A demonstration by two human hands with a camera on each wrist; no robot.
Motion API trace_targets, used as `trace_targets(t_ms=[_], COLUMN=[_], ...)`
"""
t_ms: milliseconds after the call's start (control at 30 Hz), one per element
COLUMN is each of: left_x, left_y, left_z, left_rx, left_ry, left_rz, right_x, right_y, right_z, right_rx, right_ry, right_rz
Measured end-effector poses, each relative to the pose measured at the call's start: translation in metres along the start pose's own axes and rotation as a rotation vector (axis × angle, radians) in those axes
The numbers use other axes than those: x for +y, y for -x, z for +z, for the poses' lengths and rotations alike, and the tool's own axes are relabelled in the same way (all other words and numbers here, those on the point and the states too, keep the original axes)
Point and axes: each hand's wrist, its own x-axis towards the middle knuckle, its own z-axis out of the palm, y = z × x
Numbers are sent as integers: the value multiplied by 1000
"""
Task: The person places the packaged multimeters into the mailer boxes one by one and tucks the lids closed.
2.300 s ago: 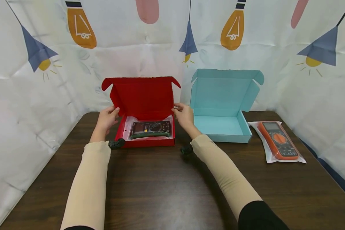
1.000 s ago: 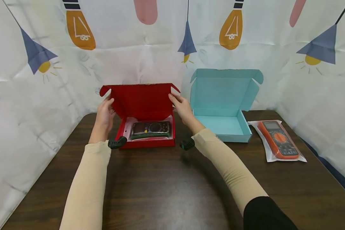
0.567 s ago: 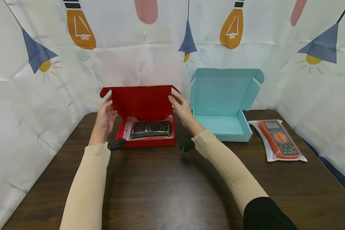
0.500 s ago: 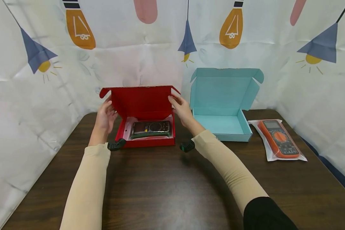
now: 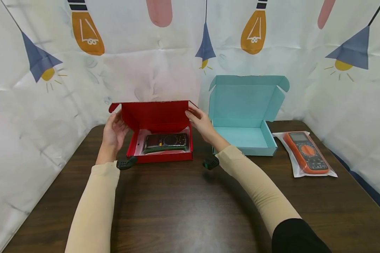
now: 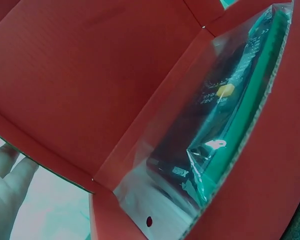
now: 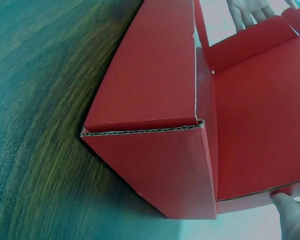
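Note:
A red cardboard box (image 5: 159, 159) stands in the middle of the head view, its lid (image 5: 155, 114) tilted partway forward. Inside lies a dark multimeter (image 5: 166, 141) with a green edge, in a clear plastic bag. At the lid's left side, my left hand (image 5: 114, 131) has its fingers fairly straight behind the side flap; the left wrist view shows those fingers (image 6: 7, 175) past the flap's edge. My right hand (image 5: 202, 124) pinches the lid's right side flap, its thumb (image 7: 285, 205) at the edge in the right wrist view. Its other fingers are mostly hidden.
An open light-blue box (image 5: 240, 137) stands right of the red one, close to my right hand. Further right lies an orange multimeter (image 5: 307, 151) in a clear bag on the dark wooden table (image 5: 177, 203). Behind hangs a patterned white cloth (image 5: 130, 77).
The red lid has come down and forward from nearly upright. Both hands moved from the box's sides up to the lid, then lowered with it. The multimeters and blue box stay put.

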Motion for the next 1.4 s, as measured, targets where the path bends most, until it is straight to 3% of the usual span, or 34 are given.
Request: trace_targets(t_ms=[167,267,400,533,667,833,1000,1133,1400], left_x=[0,3,12,23,35,48,52,51,40], left_y=[2,3,4,3,-3,-11,-14,-13,-10], left_z=[-2,-1,1,3,2,1,0,-6,-19], left_rx=[3,18,66,88,56,-31,-102,-121,-148], left_ry=[34,127,221,240,143,-86,-217,-268,-216], left_rz=[-5,-31,-79,-141,-199,-239,-259,-227,-132], right_x=[-2,-2,-3,-6,-16,-34,-43,-42,-35], right_y=[3,4,5,4,2,-4,-5,-4,-2], right_z=[-1,-3,-8,-18,-27,-25,-19,-20,-25], right_rx=[-16,-45,-146,-279,-359,-406,-401,-407,-359], right_ry=[9,-26,-146,-306,-334,-190,-94,-61,-44], right_rz=[14,24,18,21,48,94,122,125,97])
